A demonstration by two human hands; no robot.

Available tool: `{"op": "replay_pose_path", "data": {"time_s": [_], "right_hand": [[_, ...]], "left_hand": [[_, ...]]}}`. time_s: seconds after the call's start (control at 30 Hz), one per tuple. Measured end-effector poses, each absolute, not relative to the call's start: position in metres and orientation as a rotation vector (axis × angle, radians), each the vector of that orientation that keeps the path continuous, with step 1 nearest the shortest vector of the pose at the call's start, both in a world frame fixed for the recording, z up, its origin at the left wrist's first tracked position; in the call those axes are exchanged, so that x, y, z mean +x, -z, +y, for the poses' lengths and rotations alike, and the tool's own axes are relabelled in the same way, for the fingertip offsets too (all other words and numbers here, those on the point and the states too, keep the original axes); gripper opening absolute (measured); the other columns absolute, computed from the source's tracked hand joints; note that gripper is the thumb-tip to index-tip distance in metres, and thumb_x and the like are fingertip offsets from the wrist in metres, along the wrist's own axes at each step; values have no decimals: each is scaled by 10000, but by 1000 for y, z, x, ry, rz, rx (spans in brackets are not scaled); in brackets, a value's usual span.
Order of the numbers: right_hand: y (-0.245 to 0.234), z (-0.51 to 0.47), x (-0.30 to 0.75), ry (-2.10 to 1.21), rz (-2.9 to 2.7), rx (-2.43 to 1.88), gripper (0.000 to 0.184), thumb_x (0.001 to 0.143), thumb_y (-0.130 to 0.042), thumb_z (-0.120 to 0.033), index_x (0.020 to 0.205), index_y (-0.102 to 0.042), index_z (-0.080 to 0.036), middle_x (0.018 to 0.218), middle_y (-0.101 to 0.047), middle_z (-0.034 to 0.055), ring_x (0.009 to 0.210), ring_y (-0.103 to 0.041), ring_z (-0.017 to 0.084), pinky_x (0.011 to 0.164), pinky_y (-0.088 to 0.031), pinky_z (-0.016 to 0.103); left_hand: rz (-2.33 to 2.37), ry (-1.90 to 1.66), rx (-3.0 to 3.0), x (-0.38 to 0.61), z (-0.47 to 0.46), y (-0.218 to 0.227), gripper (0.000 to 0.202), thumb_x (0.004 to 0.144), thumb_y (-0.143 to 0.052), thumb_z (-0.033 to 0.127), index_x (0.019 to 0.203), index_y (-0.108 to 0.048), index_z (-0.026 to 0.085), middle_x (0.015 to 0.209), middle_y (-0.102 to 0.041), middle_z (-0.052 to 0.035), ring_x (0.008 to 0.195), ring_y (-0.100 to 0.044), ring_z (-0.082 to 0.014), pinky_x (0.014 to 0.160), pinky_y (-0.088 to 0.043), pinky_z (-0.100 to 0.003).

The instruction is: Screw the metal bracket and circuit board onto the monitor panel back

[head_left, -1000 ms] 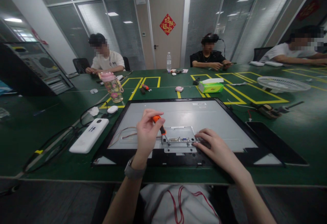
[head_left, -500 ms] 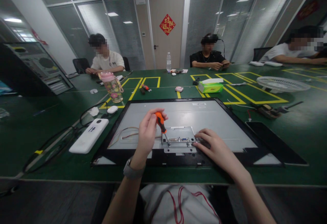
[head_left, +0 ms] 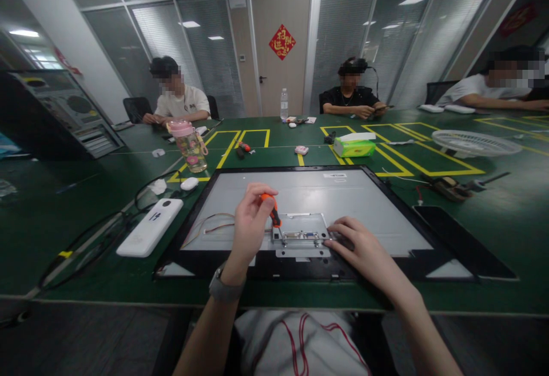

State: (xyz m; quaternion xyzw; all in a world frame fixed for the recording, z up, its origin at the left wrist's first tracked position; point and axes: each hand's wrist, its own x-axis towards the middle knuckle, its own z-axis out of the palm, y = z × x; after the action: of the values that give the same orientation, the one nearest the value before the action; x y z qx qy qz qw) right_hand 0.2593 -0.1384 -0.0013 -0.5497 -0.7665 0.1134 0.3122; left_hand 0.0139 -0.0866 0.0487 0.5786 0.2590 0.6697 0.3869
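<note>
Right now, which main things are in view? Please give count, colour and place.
screwdriver: 1, orange-black, in left hand
panel: 1, grey-black, on table
bracket: 1, silver, on panel
oblong device: 1, white, left of panel
flowered bottle: 1, pink lid, left
tissue pack: 1, green, beyond panel
grille: 1, white, right
computer case: 1, black, far left
people: 3, white/black tops, opposite
left hand: 1, bare, on screwdriver
right hand: 1, bare, at bracket

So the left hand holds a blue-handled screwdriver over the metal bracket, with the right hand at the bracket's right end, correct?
No: the screwdriver handle is orange and black, as the head view shows. The left hand holds it over the metal bracket, with the right hand at its right end.
</note>
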Motion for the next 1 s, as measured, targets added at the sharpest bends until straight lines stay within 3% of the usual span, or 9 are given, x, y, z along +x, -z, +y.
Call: {"op": "replay_pose_path", "data": {"time_s": [0.23, 0.33, 0.43, 0.5, 0.6, 0.67, 0.87, 1.0], "right_hand": [[0, -138, 260, -311, -2033, -1455, 161, 913, -594, -348, 967, -692, -231, 991, -655, 72, 948, -649, 258, 879, -525, 420], [1, -137, 261, -308, -2036, -1446, 161, 914, -590, -347, 966, -695, -237, 995, -657, 72, 946, -649, 257, 877, -528, 417], [1, -137, 261, -302, -2031, -1438, 169, 913, -588, -356, 969, -698, -241, 997, -660, 72, 948, -650, 256, 884, -528, 415], [1, -137, 260, -296, -2028, -1442, 172, 912, -584, -359, 962, -699, -242, 995, -661, 73, 945, -653, 258, 881, -530, 414], [1, -138, 259, -292, -2028, -1448, 165, 905, -588, -360, 954, -696, -245, 989, -660, 70, 942, -656, 262, 871, -534, 411], [1, -138, 259, -294, -2027, -1444, 161, 907, -585, -357, 955, -693, -248, 986, -660, 69, 944, -655, 263, 870, -533, 410], [2, -137, 260, -324, -2028, -1439, 173, 916, -578, -357, 965, -687, -232, 1000, -654, 74, 953, -648, 261, 890, -522, 419], [1, -137, 261, -321, -2035, -1455, 175, 919, -578, -361, 968, -693, -239, 1001, -657, 71, 958, -648, 262, 890, -523, 415]], "left_hand": [[544, -1568, 1323, 16, -89, -49, 298, 952, -537, 430, 1025, -694, 187, 872, -681, -56, 796, -650, -151, 770, -528, -279], [591, -1586, 1381, 17, -90, -51, 250, 920, -604, 390, 1055, -704, 205, 933, -679, -57, 809, -645, -144, 789, -527, -276], [654, -1694, 1516, 17, -89, -54, 181, 805, -747, 318, 955, -741, 216, 922, -621, -36, 804, -603, -135, 736, -510, -237], [649, -1716, 1545, 17, -88, -54, 157, 812, -734, 319, 921, -753, 208, 956, -615, -48, 829, -599, -146, 740, -508, -243], [601, -1598, 1464, 16, -88, -52, 281, 933, -561, 372, 1085, -727, 202, 1028, -661, -87, 886, -634, -179, 816, -518, -303], [602, -1555, 1451, 16, -88, -51, 307, 939, -550, 363, 1158, -696, 206, 1001, -675, -85, 875, -641, -181, 826, -517, -317], [714, -1750, 1616, 17, -88, -56, 93, 763, -750, 206, 854, -730, 205, 854, -599, -15, 771, -563, -126, 744, -463, -237], [574, -1569, 1449, 16, -89, -56, 280, 920, -534, 351, 1040, -719, 178, 979, -676, -82, 851, -633, -181, 792, -501, -304]]}}
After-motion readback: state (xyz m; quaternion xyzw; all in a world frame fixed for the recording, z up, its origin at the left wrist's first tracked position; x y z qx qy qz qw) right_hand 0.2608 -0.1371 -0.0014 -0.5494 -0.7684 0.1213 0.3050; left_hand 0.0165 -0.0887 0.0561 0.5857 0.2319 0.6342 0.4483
